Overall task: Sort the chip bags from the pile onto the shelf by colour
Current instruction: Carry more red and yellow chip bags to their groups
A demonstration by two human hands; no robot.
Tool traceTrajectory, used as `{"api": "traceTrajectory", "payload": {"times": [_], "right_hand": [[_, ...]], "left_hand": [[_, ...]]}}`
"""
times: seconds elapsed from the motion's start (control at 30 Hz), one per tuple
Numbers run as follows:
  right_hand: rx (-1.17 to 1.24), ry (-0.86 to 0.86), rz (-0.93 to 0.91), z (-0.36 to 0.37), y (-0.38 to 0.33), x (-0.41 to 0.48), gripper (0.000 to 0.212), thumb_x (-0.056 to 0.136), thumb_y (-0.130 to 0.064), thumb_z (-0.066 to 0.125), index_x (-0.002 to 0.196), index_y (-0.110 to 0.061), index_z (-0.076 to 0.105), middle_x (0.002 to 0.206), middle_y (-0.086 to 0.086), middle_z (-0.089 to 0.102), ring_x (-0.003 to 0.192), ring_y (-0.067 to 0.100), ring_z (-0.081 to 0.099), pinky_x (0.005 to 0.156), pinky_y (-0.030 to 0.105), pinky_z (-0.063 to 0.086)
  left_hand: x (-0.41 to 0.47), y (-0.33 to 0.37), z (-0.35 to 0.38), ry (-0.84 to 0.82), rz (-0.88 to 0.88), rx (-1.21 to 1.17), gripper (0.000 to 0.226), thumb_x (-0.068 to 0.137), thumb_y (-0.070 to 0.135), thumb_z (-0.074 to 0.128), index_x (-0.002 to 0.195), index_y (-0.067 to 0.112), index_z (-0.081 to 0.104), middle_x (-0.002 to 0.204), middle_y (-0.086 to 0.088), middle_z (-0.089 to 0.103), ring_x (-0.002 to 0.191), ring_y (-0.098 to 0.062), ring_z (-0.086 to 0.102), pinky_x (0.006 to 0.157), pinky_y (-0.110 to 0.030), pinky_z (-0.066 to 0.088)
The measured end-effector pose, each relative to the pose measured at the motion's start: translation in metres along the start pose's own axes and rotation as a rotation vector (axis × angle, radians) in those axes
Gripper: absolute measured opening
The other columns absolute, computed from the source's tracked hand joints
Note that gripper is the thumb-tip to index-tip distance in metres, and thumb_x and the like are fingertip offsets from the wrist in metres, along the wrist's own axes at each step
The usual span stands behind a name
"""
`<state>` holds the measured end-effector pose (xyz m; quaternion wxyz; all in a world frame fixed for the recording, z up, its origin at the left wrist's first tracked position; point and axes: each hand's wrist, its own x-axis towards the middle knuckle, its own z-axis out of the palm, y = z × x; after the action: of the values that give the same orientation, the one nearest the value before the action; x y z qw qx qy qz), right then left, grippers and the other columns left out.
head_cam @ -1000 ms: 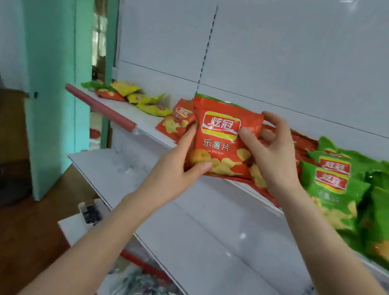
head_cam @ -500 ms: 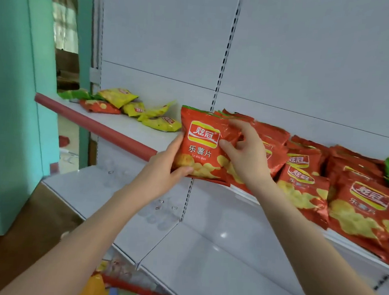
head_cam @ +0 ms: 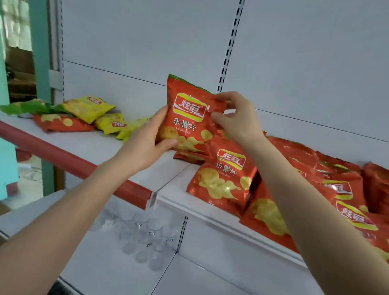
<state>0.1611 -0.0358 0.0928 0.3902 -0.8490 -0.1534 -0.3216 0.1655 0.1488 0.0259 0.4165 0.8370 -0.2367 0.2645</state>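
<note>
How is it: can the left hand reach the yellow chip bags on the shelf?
Probably yes, once free: the left hand grips the red chip bag, but the yellow chip bags lie close beside it, nothing between.

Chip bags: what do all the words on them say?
"炫冠": logo on the held red bag.
"乐薯片": white, under that logo.
"炫冠", "乐薯片": again on the front red bag.
Small Latin line under them: too blurred.
Yellow bags: logos too blurred to read.
</note>
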Motion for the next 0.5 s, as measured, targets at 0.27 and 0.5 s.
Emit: {"api": "traceTrajectory", "payload": {"times": [0.27,0.5], "right_hand": [[-0.095,0.022,0.110,-0.013,0.006,-0.037,0.030,0.082,-0.018,0.069,0.109,-0.025,0.056,0.102,-0.008,0.060,0.084,0.013,0.063,0.077,0.027,0.054],[-0.238,0.117,0.172,0.011,-0.004,-0.031,0.038,0.079,-0.011,0.071,0.114,-0.018,0.058,0.114,-0.003,0.052,0.083,0.007,0.054,0.075,0.014,0.047]], "left_hand": [[-0.012,-0.010,0.027,-0.111,0.055,-0.105,0.083,0.081,0.033,0.071,0.148,0.026,0.023,0.112,-0.001,0.063,0.103,-0.025,0.062,0.081,-0.033,0.048],[0.013,-0.045,0.019,-0.149,0.143,-0.195,0.091,0.079,0.026,0.074,0.150,0.025,0.017,0.127,-0.003,0.059,0.109,-0.023,0.059,0.076,-0.024,0.040]]}}
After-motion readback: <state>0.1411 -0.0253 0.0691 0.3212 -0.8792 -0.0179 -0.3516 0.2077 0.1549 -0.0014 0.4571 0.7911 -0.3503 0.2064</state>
